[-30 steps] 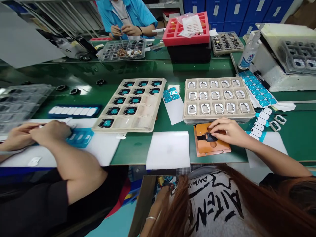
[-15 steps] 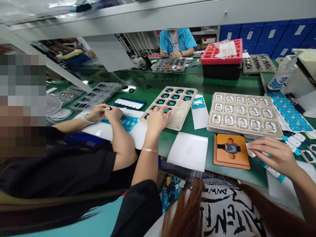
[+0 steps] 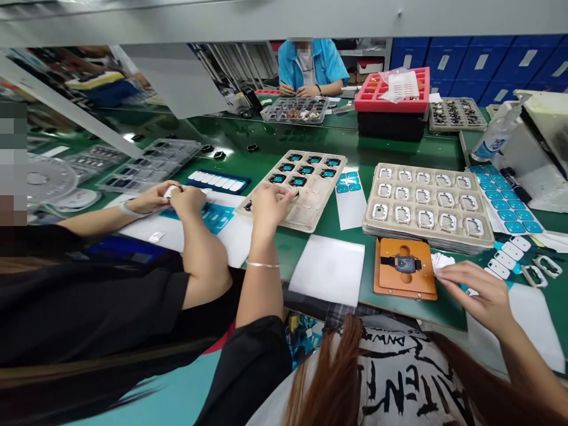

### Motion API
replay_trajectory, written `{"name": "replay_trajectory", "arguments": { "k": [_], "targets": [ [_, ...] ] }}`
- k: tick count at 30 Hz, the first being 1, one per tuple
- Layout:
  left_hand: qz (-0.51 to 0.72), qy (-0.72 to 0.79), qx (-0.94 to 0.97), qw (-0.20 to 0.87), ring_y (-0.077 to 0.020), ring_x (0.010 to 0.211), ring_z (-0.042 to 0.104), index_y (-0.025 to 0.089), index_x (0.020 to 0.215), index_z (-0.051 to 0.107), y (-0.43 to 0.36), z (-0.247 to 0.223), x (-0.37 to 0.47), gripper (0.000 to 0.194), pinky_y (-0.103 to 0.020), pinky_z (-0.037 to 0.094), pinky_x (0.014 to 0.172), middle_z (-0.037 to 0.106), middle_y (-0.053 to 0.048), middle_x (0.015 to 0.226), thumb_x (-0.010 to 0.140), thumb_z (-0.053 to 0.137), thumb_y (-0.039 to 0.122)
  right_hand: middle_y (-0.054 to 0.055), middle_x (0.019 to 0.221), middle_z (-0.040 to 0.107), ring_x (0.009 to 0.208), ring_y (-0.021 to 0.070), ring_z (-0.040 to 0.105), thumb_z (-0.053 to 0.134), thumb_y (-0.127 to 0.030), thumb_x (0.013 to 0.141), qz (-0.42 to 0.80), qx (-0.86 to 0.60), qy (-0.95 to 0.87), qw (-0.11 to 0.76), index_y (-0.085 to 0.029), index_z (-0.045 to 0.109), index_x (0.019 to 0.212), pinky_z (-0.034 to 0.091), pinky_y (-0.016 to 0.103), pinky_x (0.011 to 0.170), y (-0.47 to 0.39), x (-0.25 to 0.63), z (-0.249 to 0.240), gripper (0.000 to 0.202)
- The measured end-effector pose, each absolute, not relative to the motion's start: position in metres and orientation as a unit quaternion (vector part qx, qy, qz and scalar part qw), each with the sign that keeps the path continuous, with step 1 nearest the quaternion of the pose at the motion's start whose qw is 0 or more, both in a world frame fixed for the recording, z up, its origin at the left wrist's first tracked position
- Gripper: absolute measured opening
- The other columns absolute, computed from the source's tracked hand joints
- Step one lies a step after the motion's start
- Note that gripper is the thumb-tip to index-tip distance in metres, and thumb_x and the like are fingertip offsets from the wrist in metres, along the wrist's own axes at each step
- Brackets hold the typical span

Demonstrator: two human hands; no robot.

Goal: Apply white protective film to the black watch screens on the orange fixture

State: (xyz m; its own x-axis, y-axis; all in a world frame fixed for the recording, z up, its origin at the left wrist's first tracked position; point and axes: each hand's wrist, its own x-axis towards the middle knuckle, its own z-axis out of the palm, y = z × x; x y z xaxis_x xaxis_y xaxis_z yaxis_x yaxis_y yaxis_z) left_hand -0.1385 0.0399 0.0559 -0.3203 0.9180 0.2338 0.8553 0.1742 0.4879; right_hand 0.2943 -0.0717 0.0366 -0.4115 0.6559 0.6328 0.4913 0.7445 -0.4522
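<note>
My left hand (image 3: 271,207) is over the near part of a beige tray (image 3: 306,219), its fingers curled together; whatever may be between them is hidden. Several black watch cases with teal film (image 3: 303,170) sit in that tray's pockets. Between the thumb and fingers of my right hand (image 3: 481,291) is a crumpled white wipe (image 3: 442,261). It is beside the right edge of an orange fixture (image 3: 381,283). Lying in the fixture is a dark watch case (image 3: 405,264) with black strap pieces at its sides.
Stacked trays of white frames (image 3: 425,218) stand behind the fixture. A white sheet (image 3: 327,269) lies left of it. At right are teal film sheets (image 3: 510,198), loose white frames (image 3: 533,276) and a bottle (image 3: 490,142). A co-worker's hands (image 3: 180,198) are close at left.
The view has shifted slightly. My left fingers have drawn together, and the teal piece seen by them is no longer visible. The white wipe at my right fingertips now shows more.
</note>
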Motion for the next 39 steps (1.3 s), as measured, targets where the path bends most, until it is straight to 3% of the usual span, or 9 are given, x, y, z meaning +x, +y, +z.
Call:
{"name": "replay_trajectory", "arguments": {
  "k": [3, 6, 10, 15, 20, 25, 28, 33, 39],
  "targets": [
    [0.511, 0.628, 0.569, 0.143, -0.0234, 0.1, 0.061, 0.019, 0.077, 0.068, 0.006, 0.056, -0.102, 0.027, -0.037, 0.052, 0.09, 0.066, -0.009, 0.097, 0.084, 0.066, 0.045, 0.009, 0.105, 0.072, 0.088, 0.023, 0.072, 0.066, -0.008, 0.086, 0.069, -0.406, -0.777, 0.477, -0.028, 0.071, 0.102, 0.061, 0.04, 0.074, -0.081, 0.258, 0.037, 0.025],
    [0.634, 0.462, 0.497, 0.372, -0.0172, 0.087, 0.062, 0.019, 0.069, 0.069, -0.032, 0.049, -0.047, 0.034, -0.029, 0.054, 0.076, 0.064, -0.004, 0.088, 0.073, 0.08, 0.051, 0.01, 0.116, 0.067, 0.097, 0.0241, 0.07, 0.066, -0.01, 0.087, 0.079, -0.4, -0.772, 0.487, -0.03, 0.065, 0.112, 0.062, 0.042, 0.08, -0.087, 0.225, 0.04, 0.031],
    [0.563, 0.359, 0.344, 0.66, -0.0119, 0.076, 0.063, 0.017, 0.069, 0.07, -0.06, 0.039, 0.009, 0.037, -0.025, 0.057, 0.067, 0.067, -0.002, 0.09, 0.062, 0.09, 0.048, 0.011, 0.127, 0.062, 0.107, 0.0262, 0.067, 0.073, -0.017, 0.083, 0.027, -0.353, -0.782, 0.513, -0.031, 0.058, 0.122, 0.063, 0.042, 0.081, -0.086, 0.201, 0.045, 0.043],
    [0.507, 0.33, 0.249, 0.757, -0.0111, 0.075, 0.066, 0.014, 0.065, 0.066, -0.066, 0.032, 0.032, 0.04, -0.027, 0.062, 0.072, 0.066, 0.0, 0.09, 0.057, 0.093, 0.043, 0.009, 0.107, 0.07, 0.096, 0.0254, 0.069, 0.073, -0.023, 0.086, -0.02, -0.363, -0.794, 0.488, -0.028, 0.063, 0.109, 0.06, 0.044, 0.08, -0.083, 0.201, 0.05, 0.026],
    [0.506, 0.353, 0.305, 0.725, -0.0096, 0.077, 0.064, 0.012, 0.059, 0.064, -0.069, 0.031, 0.034, 0.039, -0.021, 0.058, 0.069, 0.063, -0.001, 0.095, 0.057, 0.094, 0.037, 0.013, 0.109, 0.074, 0.099, 0.0251, 0.071, 0.07, -0.018, 0.088, 0.016, -0.357, -0.805, 0.474, -0.02, 0.065, 0.108, 0.061, 0.043, 0.083, -0.081, 0.208, 0.047, 0.021],
    [0.54, 0.384, 0.469, 0.584, -0.0139, 0.086, 0.064, 0.015, 0.065, 0.068, -0.073, 0.035, 0.033, 0.028, -0.023, 0.057, 0.073, 0.064, -0.005, 0.094, 0.069, 0.087, 0.036, 0.012, 0.113, 0.075, 0.104, 0.0231, 0.071, 0.072, -0.02, 0.087, 0.147, -0.364, -0.792, 0.467, -0.022, 0.067, 0.103, 0.06, 0.042, 0.089, -0.078, 0.213, 0.045, 0.017],
    [0.539, 0.382, 0.565, 0.495, -0.0161, 0.09, 0.064, 0.018, 0.079, 0.069, -0.079, 0.042, 0.03, 0.02, -0.025, 0.057, 0.074, 0.065, -0.005, 0.095, 0.075, 0.083, 0.033, 0.008, 0.114, 0.075, 0.106, 0.0212, 0.071, 0.075, -0.02, 0.084, 0.289, -0.356, -0.727, 0.511, -0.025, 0.067, 0.103, 0.06, 0.038, 0.09, -0.079, 0.21, 0.041, 0.021],
    [0.549, 0.359, 0.663, 0.361, -0.0157, 0.09, 0.059, 0.022, 0.115, 0.065, -0.086, 0.046, 0.032, 0.041, -0.03, 0.054, 0.081, 0.061, -0.006, 0.103, 0.08, 0.08, 0.036, 0.001, 0.104, 0.076, 0.094, 0.0154, 0.074, 0.084, -0.023, 0.076, 0.608, -0.289, -0.488, 0.556, -0.027, 0.068, 0.098, 0.062, 0.027, 0.079, -0.079, 0.204, 0.034, 0.028],
    [0.531, 0.391, 0.72, 0.215, -0.0169, 0.096, 0.057, 0.028, 0.133, 0.059, -0.086, 0.049, 0.041, 0.046, -0.032, 0.057, 0.08, 0.051, -0.007, 0.113, 0.089, 0.07, 0.029, -0.003, 0.084, 0.074, 0.071, 0.0104, 0.071, 0.088, -0.026, 0.068, 0.758, -0.26, -0.313, 0.511, -0.024, 0.069, 0.093, 0.059, 0.019, 0.061, -0.073, 0.206, 0.036, 0.031]
  ]
}}
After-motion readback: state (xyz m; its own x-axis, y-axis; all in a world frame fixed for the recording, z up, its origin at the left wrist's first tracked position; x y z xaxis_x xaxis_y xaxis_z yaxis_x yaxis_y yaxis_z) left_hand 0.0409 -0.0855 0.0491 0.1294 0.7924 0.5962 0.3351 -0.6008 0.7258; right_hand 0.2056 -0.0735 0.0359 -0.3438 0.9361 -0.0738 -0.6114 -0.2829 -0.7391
